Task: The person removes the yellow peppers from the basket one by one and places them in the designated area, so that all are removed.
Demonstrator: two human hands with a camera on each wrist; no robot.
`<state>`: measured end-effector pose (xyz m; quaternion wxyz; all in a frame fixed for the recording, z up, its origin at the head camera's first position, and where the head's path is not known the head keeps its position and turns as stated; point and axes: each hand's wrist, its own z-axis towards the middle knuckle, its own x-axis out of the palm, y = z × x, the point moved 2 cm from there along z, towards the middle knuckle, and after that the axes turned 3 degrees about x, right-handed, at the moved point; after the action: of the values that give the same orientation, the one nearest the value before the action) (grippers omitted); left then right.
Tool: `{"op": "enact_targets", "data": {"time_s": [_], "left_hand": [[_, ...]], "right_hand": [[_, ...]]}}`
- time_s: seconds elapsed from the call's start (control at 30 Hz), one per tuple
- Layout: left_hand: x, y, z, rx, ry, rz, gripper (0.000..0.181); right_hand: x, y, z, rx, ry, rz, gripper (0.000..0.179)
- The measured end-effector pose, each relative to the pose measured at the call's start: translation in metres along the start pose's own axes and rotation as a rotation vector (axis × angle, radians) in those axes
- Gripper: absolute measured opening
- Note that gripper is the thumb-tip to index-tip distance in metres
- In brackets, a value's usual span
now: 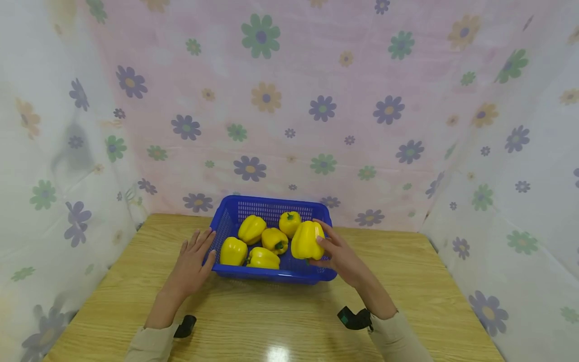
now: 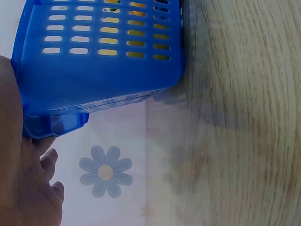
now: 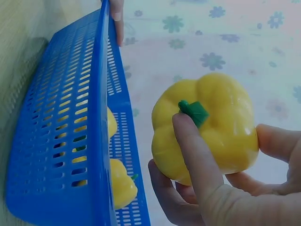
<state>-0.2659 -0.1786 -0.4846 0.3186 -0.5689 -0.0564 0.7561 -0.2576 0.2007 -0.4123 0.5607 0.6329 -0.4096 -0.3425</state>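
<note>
I list: yellow pepper (image 1: 307,241), right of frame centre, gripped in the right hand's (image 1: 340,254) curled fingers over the blue basket (image 1: 267,274); left hand (image 1: 190,262), fingers spread, at its left rim; carrying step, I judge, next needing steady hold.

The person wears long sleeves of a pale beige cloth. The left sleeve (image 1: 151,344) and the right sleeve (image 1: 400,337) are both plain, and each one ends before the wrist. The left hand (image 1: 192,264) and the right hand (image 1: 343,259) are bare. Beside the left cuff there is a small black device (image 1: 185,327) of rounded shape. Beside the right cuff there is a second black device (image 1: 355,319), which is bent like an elbow and carries a dark green patch (image 1: 345,315) at its end.
</note>
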Motion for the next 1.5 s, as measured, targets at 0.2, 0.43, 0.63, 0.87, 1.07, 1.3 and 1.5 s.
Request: {"op": "enact_targets", "data": {"time_s": [0.2,0.43,0.63,0.87,1.07,1.3,1.5], "left_hand": [[0.0,0.002,0.001,0.007,0.002,0.011,0.054],[0.002,0.003,0.001,0.011,-0.005,0.028,0.054],[0.002,0.004,0.0,0.005,-0.004,0.03,0.054],[0.001,0.003,0.0,0.0,-0.009,0.023,0.053],[0.002,0.001,0.0,-0.003,-0.016,0.006,0.053],[0.003,0.001,0.0,-0.013,-0.024,-0.019,0.053],[0.005,0.004,0.0,-0.013,-0.032,-0.025,0.053]], "right_hand": [[-0.004,-0.003,-0.017,-0.019,-0.016,-0.006,0.064],[-0.019,-0.012,-0.031,-0.053,-0.022,-0.009,0.063],[-0.035,-0.02,-0.039,-0.109,-0.018,-0.007,0.059],[-0.052,-0.029,-0.045,-0.11,-0.069,0.001,0.064],[-0.066,-0.039,-0.05,-0.124,-0.106,0.041,0.066],[-0.082,-0.051,-0.053,-0.151,-0.137,0.085,0.065],[-0.095,-0.06,-0.052,-0.166,-0.179,0.084,0.06]]}}
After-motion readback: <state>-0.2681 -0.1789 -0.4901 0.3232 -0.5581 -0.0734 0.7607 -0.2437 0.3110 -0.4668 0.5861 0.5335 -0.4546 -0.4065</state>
